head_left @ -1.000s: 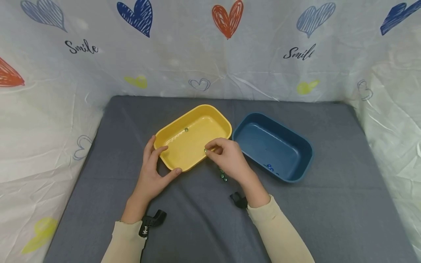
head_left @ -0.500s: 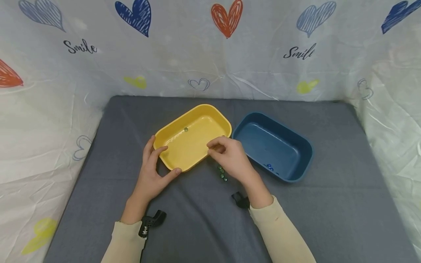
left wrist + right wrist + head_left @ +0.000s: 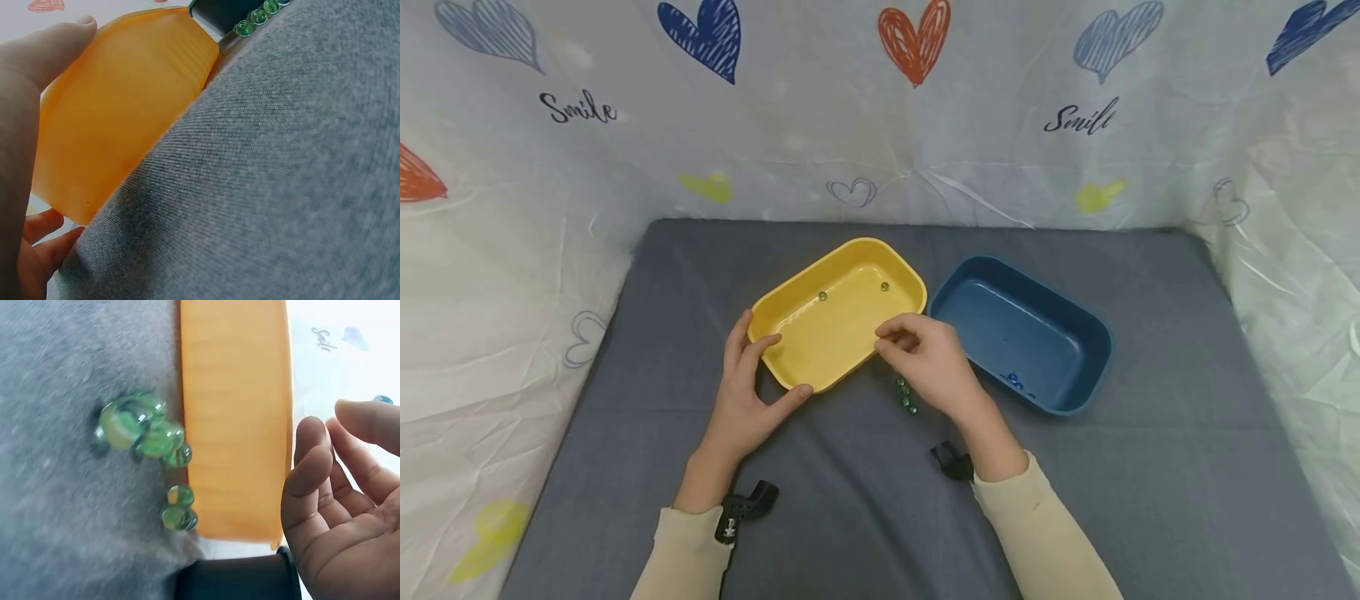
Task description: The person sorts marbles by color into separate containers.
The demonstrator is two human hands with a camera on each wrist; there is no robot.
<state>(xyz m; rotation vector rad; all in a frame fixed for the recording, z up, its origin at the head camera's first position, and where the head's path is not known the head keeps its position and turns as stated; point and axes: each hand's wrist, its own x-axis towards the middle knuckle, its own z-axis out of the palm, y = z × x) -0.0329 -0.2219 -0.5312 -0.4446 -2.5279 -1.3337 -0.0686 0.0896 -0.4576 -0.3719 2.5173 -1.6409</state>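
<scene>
My left hand holds the left end of a yellow tray, thumb on the near rim and fingers at the end. Inside that tray lie two green marbles: one left of centre and one toward the far right. Over the tray's near right rim hovers my right hand, fingers loosely bent; nothing shows between thumb and fingertips in the right wrist view. Several green glass marbles lie on the cloth beside the tray's near side, below my right hand.
A dark blue tray stands at the right, close to the yellow one, with several blue marbles near its front wall. Grey cloth covers the table. A white curtain with printed hearts hangs behind.
A green marble pinched in my right hand has been let go and now lies in the yellow tray's far right part. My right hand has drawn back slightly rightward; my left stays put.
</scene>
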